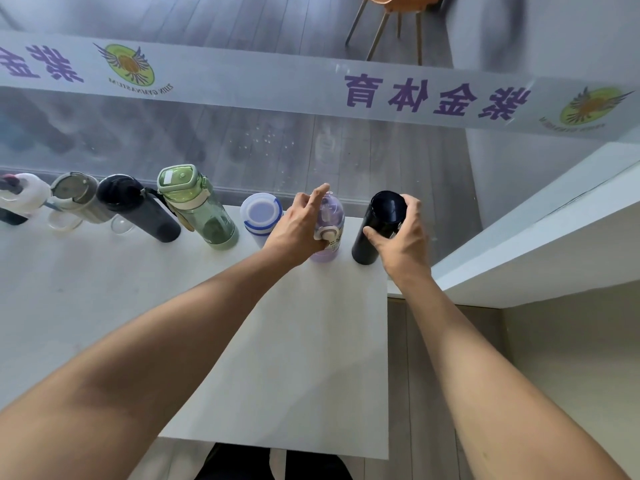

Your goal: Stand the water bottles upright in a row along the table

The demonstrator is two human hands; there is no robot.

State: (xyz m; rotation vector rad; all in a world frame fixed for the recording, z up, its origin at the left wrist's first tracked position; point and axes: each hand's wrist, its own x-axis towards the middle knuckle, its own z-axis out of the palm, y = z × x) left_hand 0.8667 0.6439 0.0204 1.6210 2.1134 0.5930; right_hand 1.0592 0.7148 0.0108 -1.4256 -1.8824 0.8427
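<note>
Several bottles stand upright in a row along the far edge of the white table [104, 289]. From the left: a white bottle [20, 197], a grey one [78, 199], a black one [138, 209], a green clear one [197, 209], a white-and-blue one [259, 214], a purple one [332, 216] and a dark navy flask [379, 226]. My left hand [298, 230] wraps the purple bottle's left side, index finger raised. My right hand [401, 237] grips the navy flask at the right end.
A glass pane with a frosted band of purple lettering [433, 98] runs right behind the row. The table's right edge lies just past the navy flask, beside a white ledge [536, 244]. Two clear glasses [121, 225] stand among the left bottles. A chair [391, 15] stands beyond the glass.
</note>
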